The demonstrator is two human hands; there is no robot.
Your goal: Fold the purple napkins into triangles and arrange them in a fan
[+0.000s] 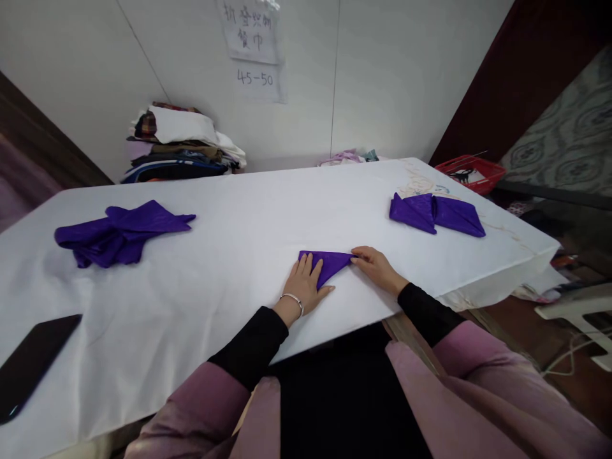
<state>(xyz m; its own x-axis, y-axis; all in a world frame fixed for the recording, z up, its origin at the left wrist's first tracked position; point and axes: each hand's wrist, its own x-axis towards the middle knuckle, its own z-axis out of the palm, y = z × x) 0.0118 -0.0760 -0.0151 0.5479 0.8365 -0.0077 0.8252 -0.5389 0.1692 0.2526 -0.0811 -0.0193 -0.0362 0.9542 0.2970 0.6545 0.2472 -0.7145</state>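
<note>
A purple cloth napkin (329,262), folded into a triangle, lies on the white tablecloth in front of me. My left hand (306,279) rests flat on its left part, fingers stretched out and a bracelet at the wrist. At the napkin's right corner, my right hand (373,264) pinches the tip between thumb and fingers. Two folded purple napkins (435,213) lie side by side farther right. To the left sits a loose, crumpled heap of purple napkins (124,234).
A black phone (36,363) lies at the table's left front. Stacked clothes (184,143) stand behind the far edge, below a handwritten paper sign (253,51) on the wall. Beyond the right corner are a red basket (473,175) and a white stool (578,312).
</note>
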